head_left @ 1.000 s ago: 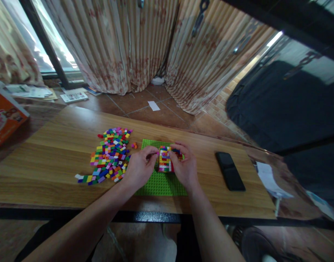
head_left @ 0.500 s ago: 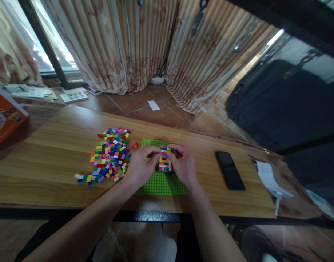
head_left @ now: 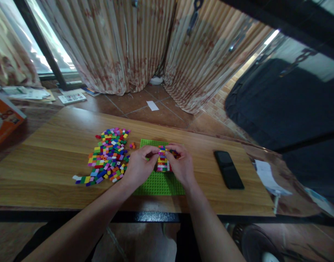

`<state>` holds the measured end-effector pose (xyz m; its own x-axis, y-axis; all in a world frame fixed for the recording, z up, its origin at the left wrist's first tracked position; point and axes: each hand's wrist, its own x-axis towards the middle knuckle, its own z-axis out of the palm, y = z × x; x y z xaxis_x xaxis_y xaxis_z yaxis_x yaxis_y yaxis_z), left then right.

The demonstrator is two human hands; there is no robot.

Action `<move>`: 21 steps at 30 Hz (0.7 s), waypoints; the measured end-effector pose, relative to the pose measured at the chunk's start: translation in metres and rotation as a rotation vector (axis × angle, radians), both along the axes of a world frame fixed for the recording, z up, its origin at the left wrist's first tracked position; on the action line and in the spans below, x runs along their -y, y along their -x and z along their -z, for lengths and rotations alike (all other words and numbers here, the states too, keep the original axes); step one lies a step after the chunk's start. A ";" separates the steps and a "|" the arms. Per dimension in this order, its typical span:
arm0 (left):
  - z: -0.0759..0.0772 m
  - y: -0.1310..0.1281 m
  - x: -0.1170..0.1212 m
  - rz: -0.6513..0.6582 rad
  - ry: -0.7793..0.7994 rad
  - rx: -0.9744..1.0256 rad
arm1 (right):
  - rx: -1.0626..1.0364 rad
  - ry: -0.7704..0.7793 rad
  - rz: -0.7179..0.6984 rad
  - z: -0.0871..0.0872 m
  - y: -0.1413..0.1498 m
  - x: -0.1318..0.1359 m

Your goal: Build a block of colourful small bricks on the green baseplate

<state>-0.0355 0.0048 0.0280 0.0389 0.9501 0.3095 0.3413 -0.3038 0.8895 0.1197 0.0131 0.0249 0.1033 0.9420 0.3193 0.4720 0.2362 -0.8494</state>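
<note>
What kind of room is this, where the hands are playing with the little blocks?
Probably a room in somebody's home: there are long patterned curtains, a tiled floor, and colourful toy bricks on a wooden table.

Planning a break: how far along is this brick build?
Done: a multicoloured brick block on the green baseplate. In hand: the left hand and right hand work at its far part; any held brick is unclear. Remaining: likely bricks from the loose pile; how many can't be told.
</note>
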 end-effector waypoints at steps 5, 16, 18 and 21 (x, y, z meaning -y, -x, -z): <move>-0.002 -0.002 -0.001 0.004 0.021 0.021 | 0.032 -0.015 -0.017 0.000 0.000 0.000; -0.002 -0.001 0.000 0.026 0.008 0.026 | 0.130 -0.026 -0.009 -0.007 0.003 0.003; -0.003 -0.001 0.000 0.028 -0.002 0.027 | 0.127 -0.026 -0.013 -0.007 0.003 0.003; -0.002 0.000 -0.002 0.021 -0.014 0.023 | 0.125 -0.025 -0.019 -0.007 0.003 0.003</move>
<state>-0.0352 0.0063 0.0299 0.0514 0.9447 0.3238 0.3139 -0.3231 0.8928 0.1166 0.0098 0.0320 0.0436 0.9351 0.3518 0.5692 0.2661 -0.7779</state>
